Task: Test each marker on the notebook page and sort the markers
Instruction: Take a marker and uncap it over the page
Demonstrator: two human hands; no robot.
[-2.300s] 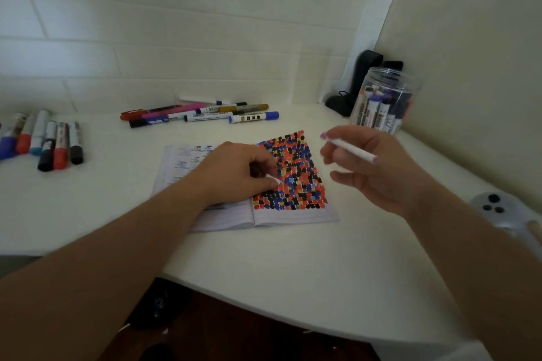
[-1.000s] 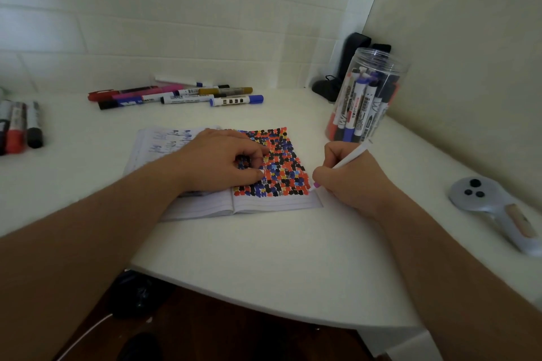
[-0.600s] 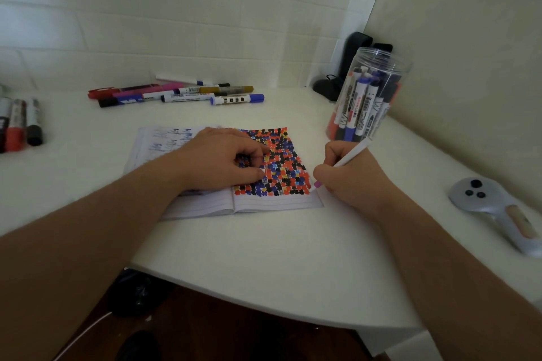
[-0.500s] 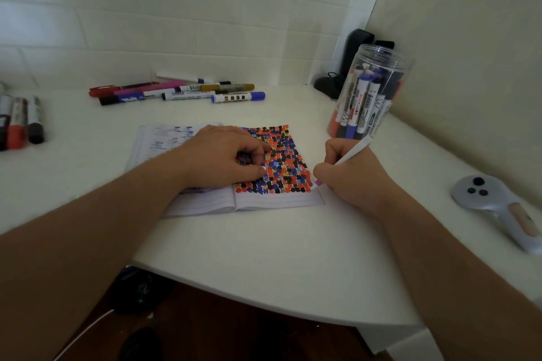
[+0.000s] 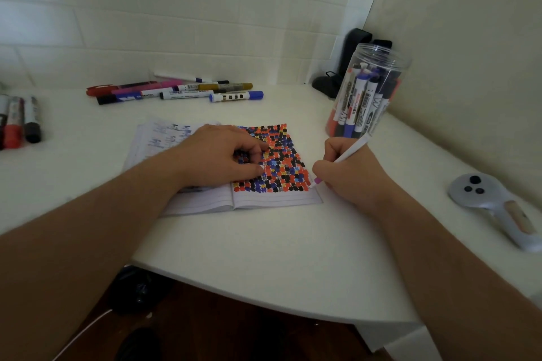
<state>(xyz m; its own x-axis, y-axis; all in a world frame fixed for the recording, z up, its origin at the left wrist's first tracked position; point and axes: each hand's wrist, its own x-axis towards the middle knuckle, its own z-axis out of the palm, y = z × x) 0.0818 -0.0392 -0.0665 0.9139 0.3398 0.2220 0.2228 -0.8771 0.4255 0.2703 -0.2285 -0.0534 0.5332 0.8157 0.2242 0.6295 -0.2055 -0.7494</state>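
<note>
An open notebook [image 5: 278,199] lies on the white table [image 5: 264,258], its right page thick with red, black and blue dots. My left hand [image 5: 220,155] rests on the page with curled fingers and pinches a small white marker cap [image 5: 261,167]. My right hand [image 5: 349,176] grips a slim white marker [image 5: 353,149] like a pen. Its pink tip [image 5: 316,181] touches the page's lower right edge, beside the dots.
A clear jar [image 5: 378,64] full of markers stands just behind my right hand. One row of markers [image 5: 181,91] lies at the back, another group [image 5: 17,123] at the far left. A grey controller [image 5: 492,208] lies at the right; a black object [image 5: 355,50] fills the corner.
My right hand came down from mid-air and set the marker's tip on the page edge, where it has stayed for the last second. My left hand has kept its place.
</note>
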